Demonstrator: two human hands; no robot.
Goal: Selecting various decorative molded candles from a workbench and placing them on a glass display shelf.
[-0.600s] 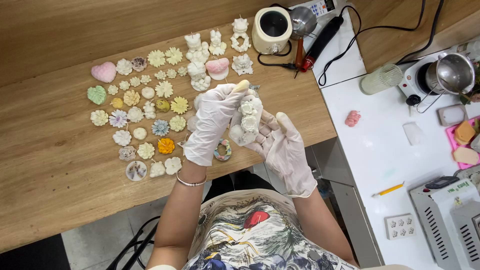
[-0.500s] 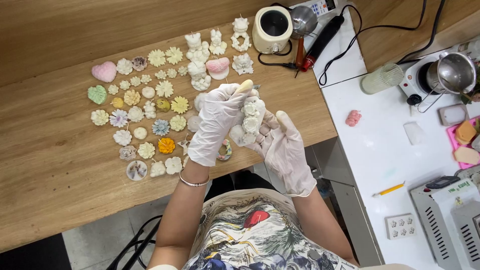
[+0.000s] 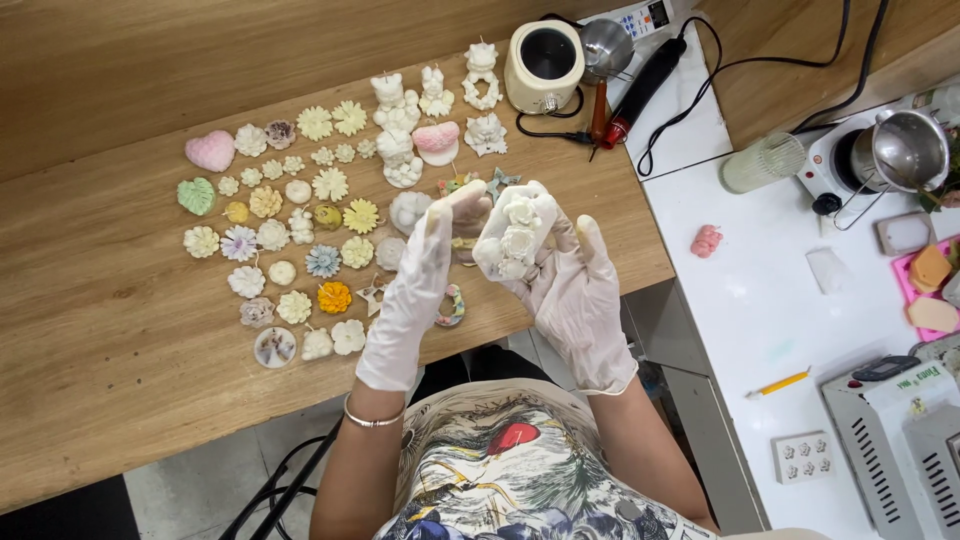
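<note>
my right hand [image 3: 578, 300]: gloved, cupped under the white flower-cluster candle [image 3: 513, 238], fingers curled around its lower half.
my left hand [image 3: 418, 285]: gloved, fingertips pinching the candle's upper side edge.
where it is: raised above the tabletop [image 3: 110, 330] edge, between both hands.
handling: i judge it light, stiff but brittle; petals could chip, gloves may slip on wax. best held by its plain sides and base, not the blooms.
axis: long axis runs tilted upward, away from me; flowers face up.
beyond: rows of small flower candles [image 3: 300, 240], then a melting pot [image 3: 543, 66].

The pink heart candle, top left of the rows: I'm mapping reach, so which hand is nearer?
Left. The left hand is beside the rows holding the pink heart candle; the right hand is farther right.
</note>
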